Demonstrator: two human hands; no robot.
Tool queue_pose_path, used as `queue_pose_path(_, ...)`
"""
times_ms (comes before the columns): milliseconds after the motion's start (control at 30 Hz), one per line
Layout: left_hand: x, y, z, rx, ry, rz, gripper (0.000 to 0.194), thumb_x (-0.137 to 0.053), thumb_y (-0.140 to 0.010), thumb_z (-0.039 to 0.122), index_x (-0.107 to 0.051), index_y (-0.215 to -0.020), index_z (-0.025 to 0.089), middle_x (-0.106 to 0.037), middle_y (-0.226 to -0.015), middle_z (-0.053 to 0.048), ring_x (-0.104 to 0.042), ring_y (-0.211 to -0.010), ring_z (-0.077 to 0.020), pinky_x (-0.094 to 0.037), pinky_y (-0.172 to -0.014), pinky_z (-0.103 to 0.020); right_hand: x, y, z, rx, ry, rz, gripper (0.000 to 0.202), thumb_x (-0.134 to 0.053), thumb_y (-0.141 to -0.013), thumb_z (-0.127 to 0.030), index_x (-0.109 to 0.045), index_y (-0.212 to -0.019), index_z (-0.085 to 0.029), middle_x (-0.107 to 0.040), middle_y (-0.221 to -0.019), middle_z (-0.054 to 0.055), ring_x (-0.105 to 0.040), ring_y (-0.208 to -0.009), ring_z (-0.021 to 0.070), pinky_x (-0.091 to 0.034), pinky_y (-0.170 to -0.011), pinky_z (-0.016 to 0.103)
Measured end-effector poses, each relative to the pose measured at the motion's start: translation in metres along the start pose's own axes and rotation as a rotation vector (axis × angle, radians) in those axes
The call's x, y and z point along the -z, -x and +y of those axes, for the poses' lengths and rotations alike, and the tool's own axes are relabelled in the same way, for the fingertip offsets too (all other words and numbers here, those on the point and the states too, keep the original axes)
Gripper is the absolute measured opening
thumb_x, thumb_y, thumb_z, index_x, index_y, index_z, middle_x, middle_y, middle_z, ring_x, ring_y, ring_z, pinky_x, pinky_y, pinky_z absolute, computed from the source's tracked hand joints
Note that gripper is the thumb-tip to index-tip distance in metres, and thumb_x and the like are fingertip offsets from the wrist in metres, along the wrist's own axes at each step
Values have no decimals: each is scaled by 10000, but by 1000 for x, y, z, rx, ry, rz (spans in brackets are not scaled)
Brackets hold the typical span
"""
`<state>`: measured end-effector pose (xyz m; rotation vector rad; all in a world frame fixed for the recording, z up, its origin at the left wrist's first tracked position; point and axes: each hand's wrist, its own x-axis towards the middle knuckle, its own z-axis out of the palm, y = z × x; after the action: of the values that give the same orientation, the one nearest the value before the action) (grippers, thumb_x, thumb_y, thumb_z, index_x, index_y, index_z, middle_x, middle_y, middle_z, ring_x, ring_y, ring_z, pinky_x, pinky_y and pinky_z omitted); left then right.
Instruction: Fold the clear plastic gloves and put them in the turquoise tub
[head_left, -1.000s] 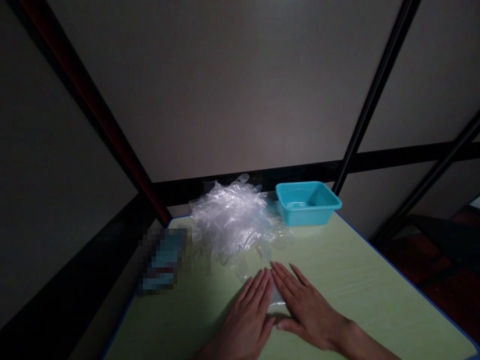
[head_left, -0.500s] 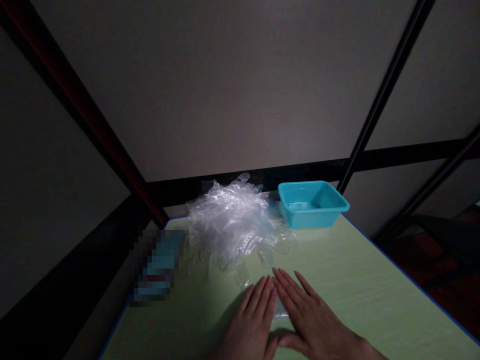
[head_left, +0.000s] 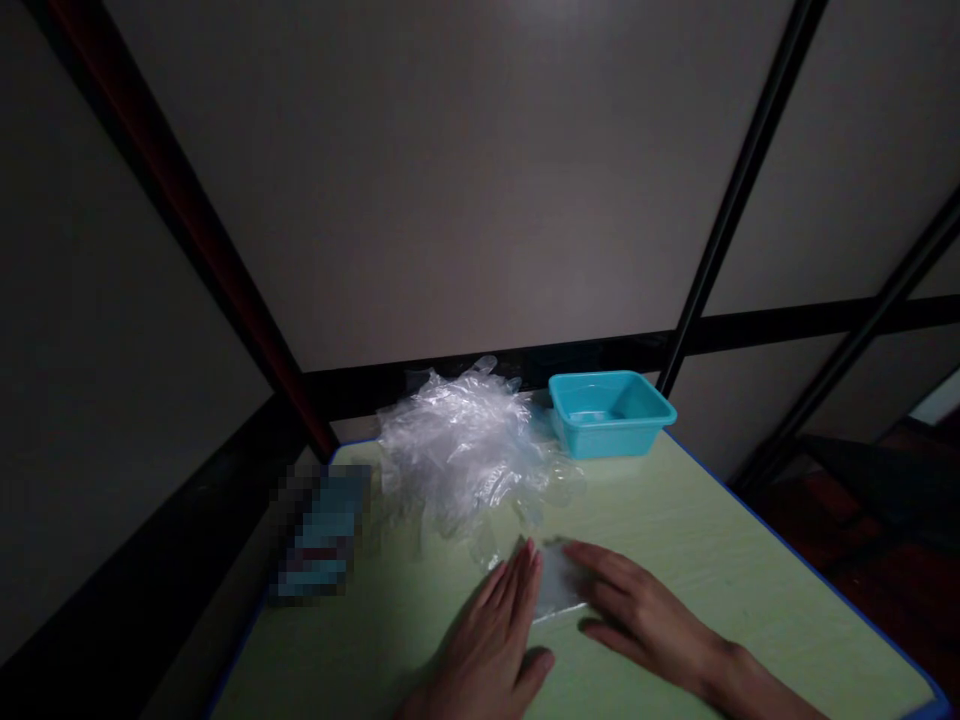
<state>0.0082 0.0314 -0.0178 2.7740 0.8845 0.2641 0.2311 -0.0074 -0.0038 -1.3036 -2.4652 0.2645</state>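
Observation:
A folded piece of clear plastic (head_left: 556,585), apparently a disposable glove, lies flat on the table between my hands. My left hand (head_left: 499,625) rests along its left edge, fingers stretched out and close together, thumb apart. At the right edge is my right hand (head_left: 637,605), its fingers loosely bent and apart, with the fingertips over the plastic. Whether those fingertips press on it I cannot tell. Just beyond my hands spreads a heap of clear disposable plastic gloves (head_left: 461,440), crumpled and overlapping.
A turquoise plastic basin (head_left: 611,438) stands at the far right corner of the light green table (head_left: 720,590), beside the heap. On the left edge lies a pixelated bluish item (head_left: 322,535). Sliding panels (head_left: 487,200) rise right behind the table.
My right hand has moved right, away from my left, and its fingers have bent; more of the folded plastic shows. My left hand stays by the plastic. The view has shifted slightly.

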Motion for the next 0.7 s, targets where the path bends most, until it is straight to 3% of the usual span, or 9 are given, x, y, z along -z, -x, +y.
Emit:
queue_pose_path(67, -2, 0, -2, 24, 54, 10, 919, -519, -745, 150, 168, -1356, 172, -34, -1444, -105, -128, -1299, -245, -255, -1024, -398, 0, -1, -1, 39, 84, 34, 231, -414, -888, -248, -630, -918, -171, -532, -1207, 73, -439, -1146, 205, -389, -951, 348)
queue_pose_path(167, -4, 1, -4, 52, 134, 27, 918, -527, -723, 137, 124, -1367, 200, -77, -1447, -93, -157, -1294, -250, -270, -1015, -419, -4, -5, 1, 82, 169, 65, 252, -373, -902, -179, -624, -895, -180, -603, -1086, 53, -522, -1024, 195, -442, -873, 351)
queue_pose_path(300, -4, 1, -6, 88, 229, 62, 834, -533, -702, 126, -55, -1379, 222, -183, -1434, -72, -214, -1278, -238, -270, -1018, -425, -3, -8, 1, 92, 166, 45, 244, -361, -893, -156, -604, -873, -176, -607, -1046, 55, -535, -955, 194, -436, -844, 355)
queue_pose_path(400, -2, -2, -4, 136, 317, 140, 703, -532, -691, 116, -256, -1330, 214, -316, -1381, -59, -300, -1239, -225, -291, -1013, -401, 4, -9, -3, 24, 26, 64, 192, -382, -862, -163, -574, -871, -174, -611, -978, 69, -538, -916, 201, -423, -833, 359)
queue_pose_path(533, 5, -10, 1, 176, 478, 333, 324, -469, -740, 99, -551, -1034, 205, -544, -1138, -58, -468, -1078, -214, -361, -942, -361, 10, -13, -10, -134, -299, 156, 155, -363, -863, -193, -515, -834, -189, -605, -841, 40, -557, -780, 167, -447, -729, 303)
queue_pose_path(633, 9, -17, 4, 252, 717, 403, 139, -462, -781, 178, -598, -787, 200, -603, -857, -49, -547, -850, -205, -425, -785, -308, 10, -16, -12, -195, -492, 198, 136, -372, -863, -219, -491, -804, -191, -591, -800, 22, -553, -747, 158, -445, -690, 281)
queue_pose_path(700, 9, -21, 5, 355, 896, 424, 127, -513, -756, 253, -571, -662, 188, -569, -685, -21, -535, -708, -185, -426, -672, -266, 7, -18, -13, -233, -564, 248, 82, -423, -841, -248, -477, -819, -189, -569, -779, 15, -545, -739, 158, -440, -672, 272)
